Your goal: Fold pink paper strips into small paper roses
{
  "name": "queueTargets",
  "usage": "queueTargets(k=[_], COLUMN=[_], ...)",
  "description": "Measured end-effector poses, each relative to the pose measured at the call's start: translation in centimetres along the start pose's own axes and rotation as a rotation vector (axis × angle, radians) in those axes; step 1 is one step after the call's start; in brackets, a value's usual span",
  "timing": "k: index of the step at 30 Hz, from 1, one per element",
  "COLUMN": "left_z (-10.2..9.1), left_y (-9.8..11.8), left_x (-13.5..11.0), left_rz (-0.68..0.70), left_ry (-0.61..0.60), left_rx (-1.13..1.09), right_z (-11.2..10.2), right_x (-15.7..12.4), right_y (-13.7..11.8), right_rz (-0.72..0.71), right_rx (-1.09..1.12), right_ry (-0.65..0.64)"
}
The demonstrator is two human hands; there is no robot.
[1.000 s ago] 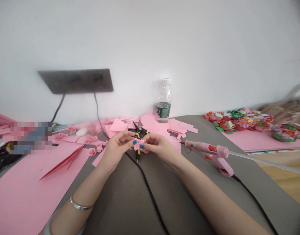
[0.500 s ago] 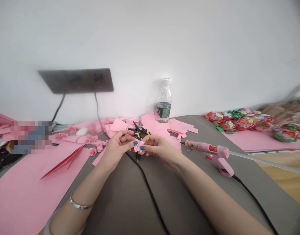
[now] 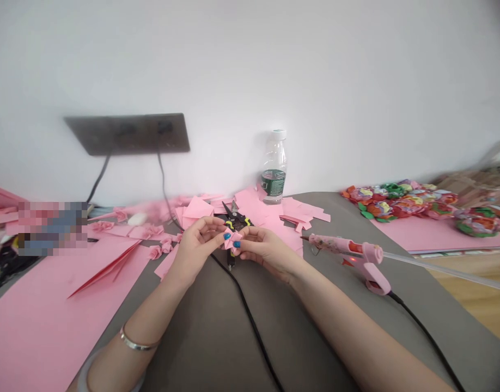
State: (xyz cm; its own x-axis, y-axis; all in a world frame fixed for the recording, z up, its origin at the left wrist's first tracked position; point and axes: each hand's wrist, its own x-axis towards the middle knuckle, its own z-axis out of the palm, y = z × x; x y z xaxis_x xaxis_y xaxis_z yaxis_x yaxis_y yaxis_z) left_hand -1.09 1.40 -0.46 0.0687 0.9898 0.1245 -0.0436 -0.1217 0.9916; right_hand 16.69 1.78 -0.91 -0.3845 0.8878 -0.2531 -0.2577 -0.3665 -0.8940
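Between my two hands is a small piece of folded pink paper (image 3: 232, 238), pinched from both sides with the thumbs on top. My left hand (image 3: 201, 242) grips its left edge, fingers curled behind. On the other edge, my right hand (image 3: 266, 247) is closed the same way. Just behind the paper lie black and yellow pliers (image 3: 236, 216), partly covered by my fingers and the paper. Pink paper sheets (image 3: 199, 209) are scattered beyond my hands. Several small pink paper roses (image 3: 155, 251) rest left of my left hand.
A pink glue gun (image 3: 352, 250) with a lit red light lies at right, its clear stick pointing right. A water bottle (image 3: 273, 169) stands by the wall. Colourful paper flowers (image 3: 405, 201) lie at far right. A black cable (image 3: 245, 307) crosses the grey table. Large pink sheets (image 3: 33, 321) cover the left.
The folded paper has turned slightly between my fingers, and its folds show at a different angle. My right thumb has shifted a little upward. Everything else lies as before.
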Motion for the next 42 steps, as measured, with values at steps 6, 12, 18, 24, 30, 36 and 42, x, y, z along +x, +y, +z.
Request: queueTargets(k=[6,12,18,24,30,36,42], left_z=[0.1,1.0,1.1,0.8,0.9,1.0,0.7], left_y=[0.2,0.3,0.1,-0.1,0.2,0.4,0.2], left_x=[-0.2,-1.0,-1.2,-1.2,-1.2,-1.1,-1.1], left_rz=[0.139,0.259,0.281,0.343,0.311,0.227,0.249], left_ry=[0.071,0.136,0.190,0.184,0.146,0.111,0.090], left_rx=[0.192,0.409,0.385,0.389,0.424,0.418,0.393], right_z=[0.3,1.2,2.5,2.2,1.9,1.9,1.6], right_x=[0.4,0.6,0.2,0.2,0.4,0.4,0.3], right_y=[0.2,0.8,1.7,1.6,1.8,1.9,1.4], right_rz=[-0.138,-0.208,-0.227,-0.272,-0.272,-0.284,-0.266], right_rx=[0.123,0.270,0.314,0.185,0.144,0.130,0.045], right_ry=[0.098,0.164,0.156,0.133,0.137,0.135,0.108])
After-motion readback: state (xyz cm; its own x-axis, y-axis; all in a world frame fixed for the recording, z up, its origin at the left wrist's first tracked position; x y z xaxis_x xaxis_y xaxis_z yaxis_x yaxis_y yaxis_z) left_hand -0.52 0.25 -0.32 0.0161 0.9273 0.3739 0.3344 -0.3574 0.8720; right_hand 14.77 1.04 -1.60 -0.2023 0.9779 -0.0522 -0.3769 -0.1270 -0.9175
